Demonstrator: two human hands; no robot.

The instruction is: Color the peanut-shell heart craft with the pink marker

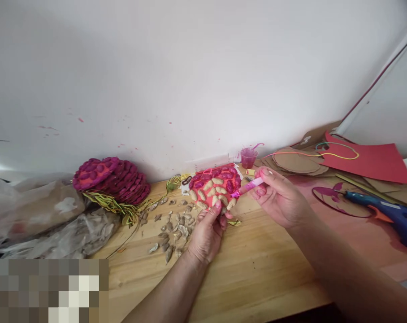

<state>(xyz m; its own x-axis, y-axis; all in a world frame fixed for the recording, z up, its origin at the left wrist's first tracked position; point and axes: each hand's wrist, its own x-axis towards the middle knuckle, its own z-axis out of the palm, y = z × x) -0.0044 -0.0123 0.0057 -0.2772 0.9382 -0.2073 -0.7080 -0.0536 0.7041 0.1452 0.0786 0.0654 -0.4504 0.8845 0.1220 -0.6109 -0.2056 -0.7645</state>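
Observation:
My left hand [208, 231] grips the near edge of a red disc [206, 206] covered with peanuts, its thumb on top. Peanuts on the far part are painted magenta, while those on the near part [211, 192] keep their tan shells. Between the thumb and fingers of my right hand [280, 197] is a paintbrush [252, 184] with a pale handle. Its magenta-wet tip is at the disc's right side, by the peanuts; whether it touches cannot be made out. Behind the disc, against the wall, stands a small cup of magenta paint [248, 158].
Loose peanut shells [179, 224] lie left of my left hand. A stack of magenta-studded discs [111, 179] and plastic bags [38, 220] are farther left. On the right are cardboard discs [296, 161], red paper [368, 161] and a blue glue gun [381, 208].

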